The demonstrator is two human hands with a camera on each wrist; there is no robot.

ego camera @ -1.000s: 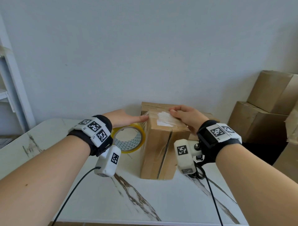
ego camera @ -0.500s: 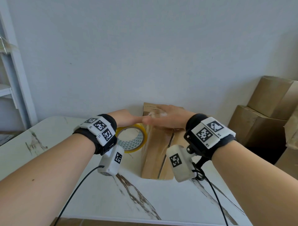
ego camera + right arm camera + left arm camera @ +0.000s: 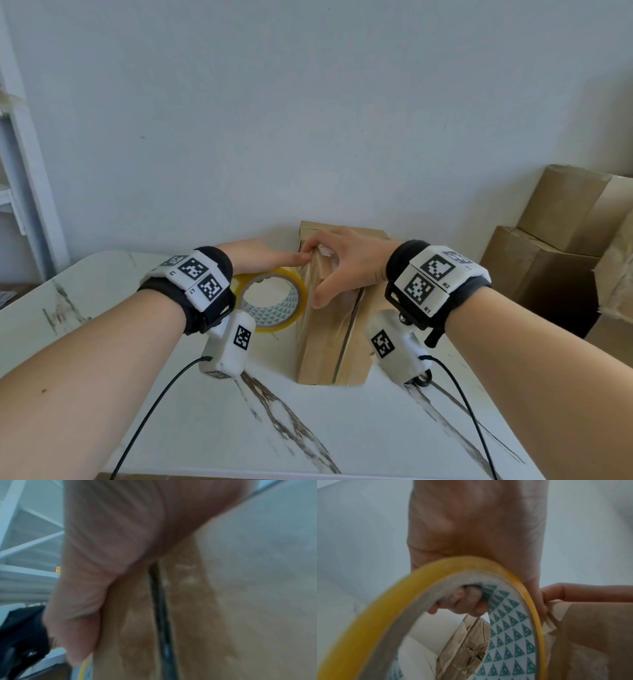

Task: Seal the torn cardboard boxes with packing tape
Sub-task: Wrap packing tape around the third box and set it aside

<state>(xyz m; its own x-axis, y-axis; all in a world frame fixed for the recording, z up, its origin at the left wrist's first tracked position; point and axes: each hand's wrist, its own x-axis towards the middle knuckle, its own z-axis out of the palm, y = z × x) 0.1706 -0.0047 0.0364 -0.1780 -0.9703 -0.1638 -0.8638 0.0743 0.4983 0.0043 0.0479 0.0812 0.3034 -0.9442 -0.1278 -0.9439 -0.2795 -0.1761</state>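
A brown cardboard box [image 3: 329,342] stands upright on the white marble table [image 3: 239,428], with a dark seam down its front. My left hand [image 3: 270,257] holds a yellow-edged tape roll [image 3: 274,301] against the box's left side. Its fingers [image 3: 464,605] curl through the roll's core. Clear tape runs from the roll onto the box's left front edge. My right hand [image 3: 318,270] lies over the box's top left corner, fingers on top and thumb pressing the front face. The right wrist view is blurred: it shows the thumb [image 3: 82,601] on the box [image 3: 248,588].
Several brown cardboard boxes [image 3: 565,240] are stacked at the right, beyond the table. A white shelf frame [image 3: 24,192] stands at the far left. The wall is close behind the box. Cables run from both wrist cameras toward the table's front edge.
My right hand has slid left across the box top to its top left corner, and its thumb has come down onto the front face. The left hand and roll stayed beside the box.
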